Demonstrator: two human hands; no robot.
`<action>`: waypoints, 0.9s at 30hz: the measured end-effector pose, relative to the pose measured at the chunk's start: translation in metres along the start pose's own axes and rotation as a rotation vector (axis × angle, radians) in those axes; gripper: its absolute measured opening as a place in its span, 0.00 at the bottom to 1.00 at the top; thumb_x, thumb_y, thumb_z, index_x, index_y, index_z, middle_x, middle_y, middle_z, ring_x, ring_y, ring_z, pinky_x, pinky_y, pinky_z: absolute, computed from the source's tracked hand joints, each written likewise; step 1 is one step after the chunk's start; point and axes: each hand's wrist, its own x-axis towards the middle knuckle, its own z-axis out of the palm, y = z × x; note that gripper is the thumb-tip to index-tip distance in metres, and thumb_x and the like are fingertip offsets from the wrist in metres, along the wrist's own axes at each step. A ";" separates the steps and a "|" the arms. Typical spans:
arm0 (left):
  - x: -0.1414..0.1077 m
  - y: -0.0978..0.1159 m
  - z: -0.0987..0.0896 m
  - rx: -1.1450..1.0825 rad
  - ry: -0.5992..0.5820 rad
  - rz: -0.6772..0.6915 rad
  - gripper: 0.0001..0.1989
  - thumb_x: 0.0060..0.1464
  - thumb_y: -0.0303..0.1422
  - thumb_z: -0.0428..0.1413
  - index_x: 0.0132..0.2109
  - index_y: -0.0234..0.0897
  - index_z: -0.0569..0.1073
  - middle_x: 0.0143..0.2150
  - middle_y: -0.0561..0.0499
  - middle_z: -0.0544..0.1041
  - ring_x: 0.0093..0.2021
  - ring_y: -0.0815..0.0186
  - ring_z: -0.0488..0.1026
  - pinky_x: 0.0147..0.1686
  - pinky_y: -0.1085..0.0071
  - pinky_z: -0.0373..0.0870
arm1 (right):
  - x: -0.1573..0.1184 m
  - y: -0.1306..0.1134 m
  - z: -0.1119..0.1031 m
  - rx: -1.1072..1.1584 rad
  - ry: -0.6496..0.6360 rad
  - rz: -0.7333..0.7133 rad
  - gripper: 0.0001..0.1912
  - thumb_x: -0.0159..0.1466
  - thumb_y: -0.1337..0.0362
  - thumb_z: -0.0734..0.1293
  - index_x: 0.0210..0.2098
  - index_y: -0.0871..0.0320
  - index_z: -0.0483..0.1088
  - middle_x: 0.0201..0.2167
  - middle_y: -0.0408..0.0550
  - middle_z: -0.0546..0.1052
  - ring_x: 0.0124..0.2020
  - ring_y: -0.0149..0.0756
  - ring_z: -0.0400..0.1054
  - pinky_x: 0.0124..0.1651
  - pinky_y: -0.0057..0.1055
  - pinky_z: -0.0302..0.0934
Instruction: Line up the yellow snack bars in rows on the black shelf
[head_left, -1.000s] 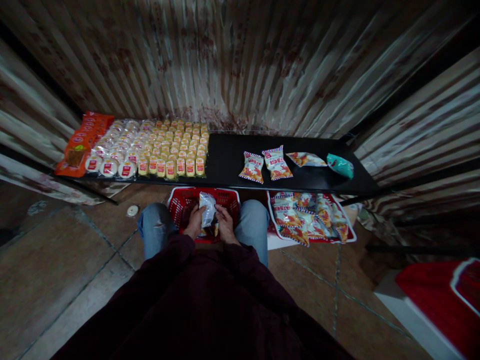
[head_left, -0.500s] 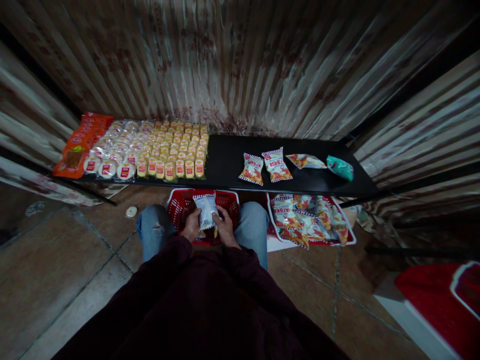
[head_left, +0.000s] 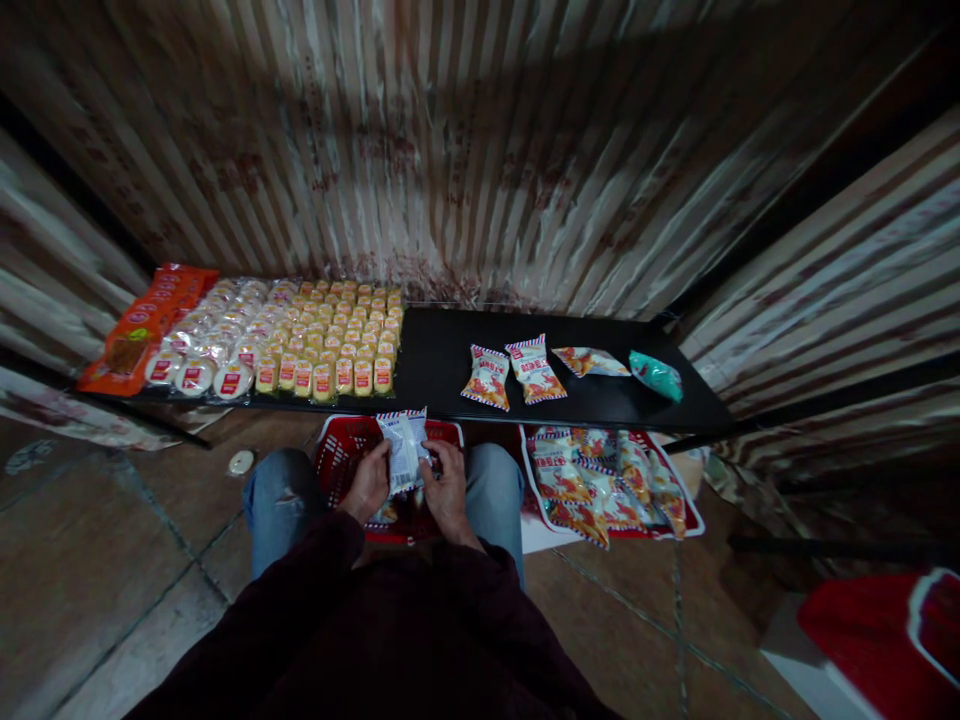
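Between my two hands is a snack bag (head_left: 406, 450), its printed back with the centre seam facing up. My left hand (head_left: 369, 482) grips its left edge, and my right hand (head_left: 447, 487) holds the right edge. Below it, between my knees, stands a red basket (head_left: 340, 452) with a few packets low inside, mostly hidden by my hands. On the black shelf (head_left: 439, 345) ahead, two similar snack bags (head_left: 535, 370) lie front side up, with a third bag (head_left: 591, 361) tilted beside them and a green packet (head_left: 656, 376) at the right.
Rows of yellow wrapped cakes (head_left: 330, 340), round white wrapped cakes (head_left: 196, 372) and an orange bag (head_left: 142, 335) fill the shelf's left part. A second basket (head_left: 691, 508) full of snack bags stands under the shelf. One round packet (head_left: 241, 462) lies on the floor.
My hands have raised the snack bag slightly above the basket, toward the shelf's front edge. The camera view has tilted, so the shelf sits lower in the picture.
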 end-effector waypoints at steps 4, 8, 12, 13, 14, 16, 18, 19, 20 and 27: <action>0.001 0.011 0.011 0.012 -0.053 0.071 0.15 0.54 0.36 0.54 0.45 0.33 0.75 0.42 0.43 0.81 0.49 0.53 0.76 0.49 0.58 0.72 | 0.012 -0.009 -0.005 -0.028 -0.039 -0.078 0.13 0.60 0.65 0.63 0.42 0.51 0.75 0.44 0.49 0.74 0.49 0.41 0.64 0.57 0.41 0.56; -0.001 0.018 0.017 0.035 -0.086 0.085 0.15 0.53 0.38 0.55 0.45 0.34 0.76 0.41 0.44 0.81 0.49 0.52 0.76 0.49 0.58 0.72 | 0.019 -0.013 -0.007 -0.022 -0.095 -0.079 0.13 0.60 0.65 0.62 0.42 0.49 0.75 0.45 0.49 0.74 0.50 0.41 0.64 0.58 0.41 0.57; -0.004 0.023 0.017 0.035 -0.094 0.081 0.15 0.52 0.39 0.55 0.44 0.35 0.76 0.42 0.44 0.81 0.50 0.52 0.75 0.51 0.58 0.71 | 0.024 -0.014 -0.007 0.050 -0.112 -0.057 0.13 0.62 0.63 0.61 0.42 0.49 0.76 0.45 0.49 0.76 0.50 0.42 0.66 0.58 0.42 0.58; -0.004 0.024 0.017 0.037 -0.094 0.080 0.15 0.52 0.39 0.55 0.43 0.35 0.76 0.42 0.44 0.81 0.50 0.52 0.75 0.51 0.58 0.71 | 0.025 -0.014 -0.007 0.071 -0.109 -0.038 0.13 0.62 0.62 0.61 0.42 0.49 0.76 0.45 0.49 0.76 0.50 0.42 0.66 0.58 0.42 0.58; -0.004 0.024 0.017 0.040 -0.095 0.081 0.15 0.52 0.39 0.55 0.43 0.35 0.77 0.42 0.44 0.80 0.50 0.53 0.75 0.51 0.58 0.71 | 0.026 -0.015 -0.007 0.085 -0.107 -0.011 0.13 0.63 0.60 0.62 0.43 0.49 0.76 0.46 0.49 0.76 0.51 0.43 0.67 0.59 0.42 0.58; -0.003 0.025 0.016 0.048 -0.090 0.092 0.15 0.52 0.40 0.56 0.44 0.36 0.77 0.43 0.44 0.80 0.51 0.54 0.75 0.52 0.59 0.70 | 0.026 -0.016 -0.006 0.095 -0.107 0.056 0.15 0.63 0.57 0.63 0.47 0.49 0.74 0.48 0.49 0.76 0.52 0.43 0.67 0.60 0.42 0.57; -0.003 0.027 0.014 0.055 -0.077 0.115 0.15 0.51 0.39 0.57 0.45 0.38 0.77 0.46 0.45 0.80 0.53 0.55 0.74 0.52 0.60 0.69 | 0.026 -0.019 -0.005 0.117 -0.116 0.123 0.20 0.62 0.55 0.65 0.52 0.49 0.71 0.53 0.49 0.74 0.55 0.44 0.66 0.61 0.41 0.57; -0.002 0.027 0.014 0.061 -0.070 0.132 0.15 0.51 0.38 0.58 0.45 0.38 0.77 0.47 0.45 0.80 0.53 0.55 0.73 0.53 0.61 0.69 | 0.026 -0.020 -0.004 0.145 -0.121 0.152 0.22 0.61 0.55 0.66 0.55 0.49 0.69 0.55 0.48 0.73 0.57 0.44 0.65 0.62 0.41 0.56; -0.002 0.028 0.014 0.072 -0.067 0.148 0.16 0.50 0.37 0.59 0.46 0.39 0.77 0.49 0.46 0.79 0.54 0.56 0.73 0.53 0.62 0.68 | 0.026 -0.022 -0.003 0.183 -0.126 0.178 0.25 0.60 0.55 0.67 0.56 0.49 0.68 0.57 0.48 0.71 0.58 0.44 0.64 0.63 0.40 0.55; -0.003 0.035 0.020 0.275 -0.063 0.322 0.21 0.44 0.32 0.65 0.49 0.40 0.78 0.53 0.45 0.77 0.55 0.56 0.72 0.54 0.65 0.66 | 0.033 -0.029 0.005 0.434 -0.247 0.325 0.35 0.55 0.55 0.72 0.60 0.48 0.62 0.55 0.47 0.73 0.57 0.43 0.67 0.61 0.39 0.59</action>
